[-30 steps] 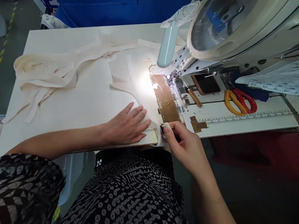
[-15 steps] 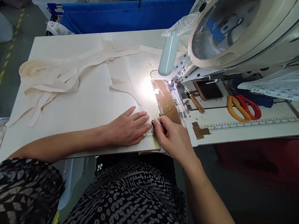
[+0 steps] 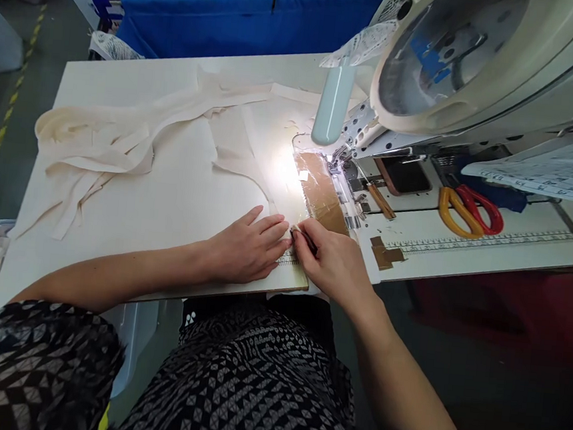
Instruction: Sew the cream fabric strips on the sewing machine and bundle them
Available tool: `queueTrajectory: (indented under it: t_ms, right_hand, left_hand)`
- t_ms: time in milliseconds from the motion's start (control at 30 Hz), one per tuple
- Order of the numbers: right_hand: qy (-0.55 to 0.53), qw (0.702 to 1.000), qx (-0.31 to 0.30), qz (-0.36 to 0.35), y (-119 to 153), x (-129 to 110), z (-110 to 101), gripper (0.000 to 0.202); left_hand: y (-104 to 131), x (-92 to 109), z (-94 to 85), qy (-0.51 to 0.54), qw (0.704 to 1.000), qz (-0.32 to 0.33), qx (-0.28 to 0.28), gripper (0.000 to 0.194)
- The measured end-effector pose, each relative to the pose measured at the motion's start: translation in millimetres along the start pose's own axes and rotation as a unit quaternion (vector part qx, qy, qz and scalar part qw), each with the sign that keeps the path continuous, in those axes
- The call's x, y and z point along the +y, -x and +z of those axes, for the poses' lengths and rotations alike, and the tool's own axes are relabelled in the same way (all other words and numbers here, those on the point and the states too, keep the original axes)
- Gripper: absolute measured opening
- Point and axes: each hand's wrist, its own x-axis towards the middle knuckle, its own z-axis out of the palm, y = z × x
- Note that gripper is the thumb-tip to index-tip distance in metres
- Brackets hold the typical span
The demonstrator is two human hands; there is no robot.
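My left hand point(image 3: 251, 247) lies flat on the white table point(image 3: 176, 212), fingers spread over the near end of a cream cloth strip point(image 3: 239, 154). Touching its fingertips, my right hand point(image 3: 328, 255) is closed in a pinch around a small dark object point(image 3: 308, 241), too hidden to name. The strip runs back to a long heap of cream cloth point(image 3: 102, 139) on the left. Just beyond my right hand, brown tape point(image 3: 322, 191) covers the plate beside the lit needle area of the sewing machine point(image 3: 450, 62).
Scissors point(image 3: 460, 213) with orange and red handles, a phone point(image 3: 405, 175) and a wooden-handled tool point(image 3: 380, 201) lie right of the needle area. A measuring tape point(image 3: 485, 242) runs along the right edge. Behind the table hangs blue cloth point(image 3: 247, 27); part of another person shows beyond it.
The view has shifted slightly. Both hands stay in nearly the same place, and the dark object shows a little more. Another person's arm has come into view at the top.
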Motion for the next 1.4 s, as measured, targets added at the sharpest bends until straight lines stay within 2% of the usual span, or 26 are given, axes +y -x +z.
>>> queueTrajectory:
  t_ms: [200, 333, 400, 500, 667, 967, 1133, 1300, 1400]
  right_hand:
    - [0.016, 0.997, -0.061, -0.035, 5.0, 6.5, -13.6, 0.021]
    - [-0.045, 0.993, -0.100, -0.039, 17.9, 14.7, -26.2, 0.024]
    - [-0.084, 0.993, -0.084, -0.016, 22.3, 16.3, -27.1, 0.028]
    - [-0.108, 0.994, -0.025, 0.020, 24.7, 14.7, -19.3, 0.027]
    - [-0.102, 0.995, 0.010, 0.021, 25.1, 11.4, -3.6, 0.023]
    - [-0.050, 0.999, -0.010, -0.013, 25.1, 10.8, -5.1, 0.021]
    - [0.002, 0.997, -0.055, -0.045, 31.3, 11.5, -15.6, 0.020]
    - [-0.051, 0.993, -0.105, -0.024, 45.1, 16.8, -28.0, 0.023]
    - [-0.110, 0.991, -0.081, 0.019, 50.3, 17.5, -27.3, 0.027]
  left_hand:
    - [0.2, 0.7, -1.2, -0.001, 1.000, -0.004, -0.008, 0.035]
    - [0.4, 1.3, -0.8, 0.007, 1.000, -0.006, -0.021, 0.035]
    - [0.3, 1.6, 0.0, 0.014, 1.000, -0.009, -0.027, 0.035]
    - [-0.2, 1.8, 0.5, 0.027, 0.999, -0.012, -0.031, 0.035]
    - [-0.6, 3.1, -3.0, 0.028, 0.998, -0.003, -0.048, 0.040]
    - [-0.5, 7.9, -5.6, 0.026, 0.999, -0.009, -0.042, 0.036]
    - [-0.3, 8.4, -6.4, 0.031, 0.998, -0.015, -0.055, 0.036]
    - [-0.1, 10.8, -6.4, 0.046, 0.997, -0.024, -0.059, 0.036]
    - [-0.4, 13.9, -2.8, 0.052, 0.997, -0.012, -0.049, 0.035]
